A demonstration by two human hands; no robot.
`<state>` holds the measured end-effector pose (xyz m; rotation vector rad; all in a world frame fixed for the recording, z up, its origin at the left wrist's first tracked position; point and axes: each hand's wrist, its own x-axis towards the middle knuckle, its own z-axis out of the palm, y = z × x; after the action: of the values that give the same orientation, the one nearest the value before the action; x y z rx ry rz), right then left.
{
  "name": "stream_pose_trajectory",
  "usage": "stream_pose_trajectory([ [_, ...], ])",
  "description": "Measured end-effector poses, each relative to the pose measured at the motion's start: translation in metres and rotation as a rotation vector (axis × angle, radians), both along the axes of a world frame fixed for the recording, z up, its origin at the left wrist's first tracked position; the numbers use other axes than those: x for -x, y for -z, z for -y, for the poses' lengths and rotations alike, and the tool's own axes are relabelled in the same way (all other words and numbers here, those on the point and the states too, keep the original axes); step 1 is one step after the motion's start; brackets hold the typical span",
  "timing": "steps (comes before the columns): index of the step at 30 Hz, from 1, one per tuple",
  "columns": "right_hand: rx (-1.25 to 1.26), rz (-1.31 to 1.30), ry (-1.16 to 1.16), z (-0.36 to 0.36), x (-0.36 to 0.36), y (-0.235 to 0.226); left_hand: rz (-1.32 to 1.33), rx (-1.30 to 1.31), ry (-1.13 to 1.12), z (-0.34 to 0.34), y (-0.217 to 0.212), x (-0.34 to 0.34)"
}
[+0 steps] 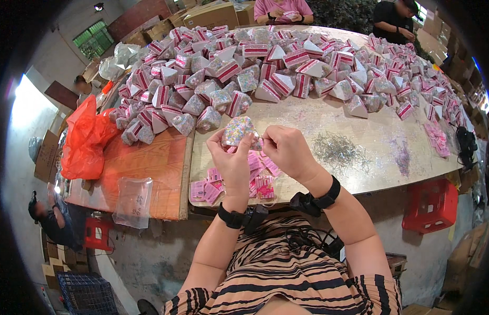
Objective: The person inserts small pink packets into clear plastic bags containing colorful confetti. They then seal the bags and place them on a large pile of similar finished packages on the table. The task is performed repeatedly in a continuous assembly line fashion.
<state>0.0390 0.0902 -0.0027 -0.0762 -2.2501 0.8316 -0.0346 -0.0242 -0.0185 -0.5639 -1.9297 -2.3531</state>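
Observation:
My left hand [230, 157] holds a small glittery cake-slice-shaped piece [237, 129], covered in pale multicoloured sequins, above the near part of the table. Beside its right edge, my right hand [287, 148] is closed in a pinch; what lies between its fingertips is hidden. Under and between my wrists, several pink-and-white printed cards [264, 186] lie loosely spread. Beyond my hands rises a large heap of similar slices [223, 71], with pink-and-white striped sides and sequined tops.
A pale wooden table [286, 118] carries the heap and a tangle of silvery strands [340, 151]. On the left, a red plastic bag [87, 139] and a clear bag [133, 202] lie on an orange-brown board. A red stool [431, 206] stands at right. Other people work across the table.

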Motion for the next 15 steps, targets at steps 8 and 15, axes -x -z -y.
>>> stream_pose_trajectory([
  [8, -0.036, 0.021, -0.013, -0.0010, -0.0006, -0.0017, -0.023, -0.032, 0.023, -0.0001, -0.0062, -0.0069],
  [15, -0.037, 0.061, -0.039, -0.0004, -0.0011, -0.0054, -0.153, 0.035, 0.009, 0.0023, -0.0003, -0.0037],
])
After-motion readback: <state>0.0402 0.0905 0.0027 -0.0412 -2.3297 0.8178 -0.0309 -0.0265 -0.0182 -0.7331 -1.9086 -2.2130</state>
